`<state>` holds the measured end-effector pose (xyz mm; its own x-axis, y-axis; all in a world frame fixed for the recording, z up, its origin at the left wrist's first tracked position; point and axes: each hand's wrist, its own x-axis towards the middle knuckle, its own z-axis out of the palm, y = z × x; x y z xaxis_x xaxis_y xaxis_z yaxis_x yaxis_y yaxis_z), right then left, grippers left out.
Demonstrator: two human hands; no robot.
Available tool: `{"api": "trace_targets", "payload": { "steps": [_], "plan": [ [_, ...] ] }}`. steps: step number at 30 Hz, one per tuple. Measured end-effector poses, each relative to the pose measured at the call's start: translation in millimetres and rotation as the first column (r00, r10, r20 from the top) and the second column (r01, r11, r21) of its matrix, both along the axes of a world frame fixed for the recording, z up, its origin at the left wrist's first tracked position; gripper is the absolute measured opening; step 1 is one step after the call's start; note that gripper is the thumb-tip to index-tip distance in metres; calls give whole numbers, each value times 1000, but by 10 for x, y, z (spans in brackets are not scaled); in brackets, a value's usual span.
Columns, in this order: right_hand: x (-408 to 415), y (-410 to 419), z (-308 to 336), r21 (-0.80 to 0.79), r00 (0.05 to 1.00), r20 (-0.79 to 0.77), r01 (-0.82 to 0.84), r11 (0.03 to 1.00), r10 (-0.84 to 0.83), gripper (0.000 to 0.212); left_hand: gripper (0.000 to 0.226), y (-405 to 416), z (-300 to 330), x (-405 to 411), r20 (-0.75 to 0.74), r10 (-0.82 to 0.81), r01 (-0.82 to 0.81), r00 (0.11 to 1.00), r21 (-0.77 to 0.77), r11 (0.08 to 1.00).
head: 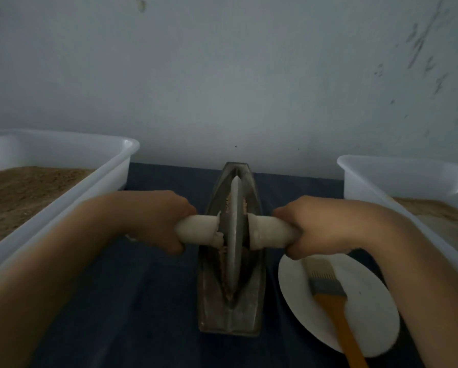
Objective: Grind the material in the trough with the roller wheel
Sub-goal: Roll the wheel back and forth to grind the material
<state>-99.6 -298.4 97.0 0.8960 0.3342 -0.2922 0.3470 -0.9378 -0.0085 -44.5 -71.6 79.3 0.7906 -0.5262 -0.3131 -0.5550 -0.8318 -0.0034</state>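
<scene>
A boat-shaped metal trough (230, 318) lies lengthwise on the dark blue cloth in front of me. The grey roller wheel (233, 235) stands upright in its groove, with brown ground material (224, 252) along both sides of the disc. A white wrapped axle runs through the wheel. My left hand (156, 220) grips the left handle (198, 231) and my right hand (315, 227) grips the right handle (271, 232). The fingers of both hands curl under the handles.
A white plastic tub (63, 203) with brown powder stands at the left. Another white tub (382, 179) with powder stands at the right. A white plate (368, 301) with a yellow-handled brush (331, 301) lies right of the trough, under my right forearm. A pale wall rises close behind.
</scene>
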Motion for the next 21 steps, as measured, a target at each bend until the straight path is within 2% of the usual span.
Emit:
{"api": "trace_targets", "payload": {
  "steps": [3,7,10,13,15,17,19,21],
  "plan": [
    [16,-9,0,48,999,-34,20,999,-19,16,32,-9,-1,17,20,2,-2,1000,-5,1000],
    [188,-47,-93,88,997,43,55,995,-59,16,33,-62,-152,178,233,49,-33,971,-74,997],
    [387,-102,-255,115,965,234,91,989,-116,19,30,-111,-318,333,490,119,-50,864,-152,987],
    [599,-149,-447,68,844,530,55,996,-82,18,26,-166,-460,473,667,151,11,730,-231,973],
    [700,-162,-533,66,756,650,38,997,-72,21,26,-189,-526,532,696,189,38,692,-297,954],
    [742,-159,-580,95,706,703,23,995,-83,22,26,-203,-562,561,699,232,41,677,-350,936],
    [733,-151,-594,94,694,715,22,995,-83,22,26,-206,-563,557,702,238,37,672,-352,935],
    [689,-153,-572,78,721,688,40,996,-82,19,26,-197,-531,537,697,207,37,686,-317,948]
  ]
}}
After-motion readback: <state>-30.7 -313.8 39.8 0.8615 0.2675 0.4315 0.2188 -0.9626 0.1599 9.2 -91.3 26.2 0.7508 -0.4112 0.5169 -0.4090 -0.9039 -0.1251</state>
